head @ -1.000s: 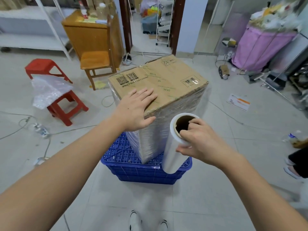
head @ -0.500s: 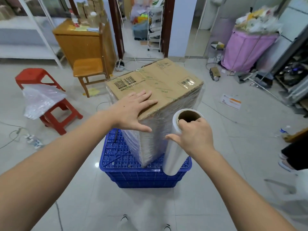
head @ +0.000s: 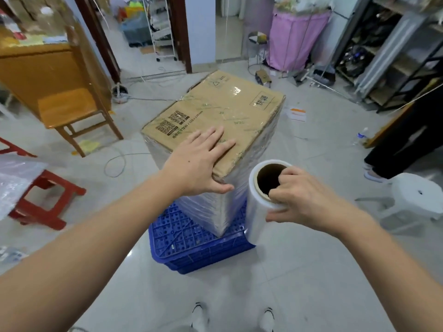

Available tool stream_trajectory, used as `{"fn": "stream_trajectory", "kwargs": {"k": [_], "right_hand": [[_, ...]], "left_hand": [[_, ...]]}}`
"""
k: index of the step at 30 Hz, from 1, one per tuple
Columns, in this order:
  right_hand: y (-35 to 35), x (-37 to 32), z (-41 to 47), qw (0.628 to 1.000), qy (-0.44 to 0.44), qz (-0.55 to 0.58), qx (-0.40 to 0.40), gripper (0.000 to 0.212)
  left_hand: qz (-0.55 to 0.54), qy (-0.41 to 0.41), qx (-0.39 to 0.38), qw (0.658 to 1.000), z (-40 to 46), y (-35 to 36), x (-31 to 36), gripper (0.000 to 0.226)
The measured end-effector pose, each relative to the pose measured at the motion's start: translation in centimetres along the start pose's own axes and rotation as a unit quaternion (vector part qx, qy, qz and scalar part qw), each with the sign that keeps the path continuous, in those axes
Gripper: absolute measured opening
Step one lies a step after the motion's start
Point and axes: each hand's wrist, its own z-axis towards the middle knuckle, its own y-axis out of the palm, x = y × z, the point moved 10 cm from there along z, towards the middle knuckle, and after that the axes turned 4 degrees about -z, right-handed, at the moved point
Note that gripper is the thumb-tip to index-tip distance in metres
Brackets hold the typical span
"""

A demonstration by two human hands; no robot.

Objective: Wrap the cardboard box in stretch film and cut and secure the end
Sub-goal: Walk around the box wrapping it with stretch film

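Mid-wrap: left hand (head: 196, 164) flat, steadying cardboard box (head: 215, 121); right hand (head: 299, 197) pinching film roll (head: 261, 200) at 4 o'clock; next, carry film round

Matt brown cardboard box (head: 223, 111); glossy clear film roll (head: 257, 212); blue plastic crate (head: 191, 245).

A pale tiled floor (head: 299, 271) carries a blue plastic crate (head: 191, 245) at centre with a film-wrapped cardboard box (head: 215, 111) standing on it, a red stool (head: 40, 202) and wooden chair (head: 72, 111) to the left, a white stool (head: 417, 200) at right, and loose cables (head: 119, 161).
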Motion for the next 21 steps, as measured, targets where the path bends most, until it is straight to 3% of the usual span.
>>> {"fn": "stream_trajectory", "kwargs": {"k": [7,11,13,17,21], "right_hand": [[0.5,0.9,0.3,0.991,0.09,-0.004,-0.096,0.046],[1.1,-0.7,0.2,0.982,0.107,-0.074,-0.137,0.02],[0.7,-1.2,0.6,0.978,0.152,-0.083,-0.115,0.024],[0.3,-1.1,1.2,0.966,0.218,-0.118,-0.078,0.056],[0.4,-1.2,1.2,0.962,0.235,-0.119,-0.079,0.055]], "left_hand": [[-0.005,0.005,0.017,1.0,1.0,-0.3,0.9,0.117],[-0.005,0.0,0.017,1.0,1.0,-0.3,1.0,0.118],[-0.007,-0.003,0.016,1.0,0.8,-0.4,1.0,0.12],[-0.033,-0.004,0.004,0.999,0.3,-0.6,0.6,0.133],[-0.057,0.032,-0.039,0.997,0.1,-0.6,0.5,0.143]]}}
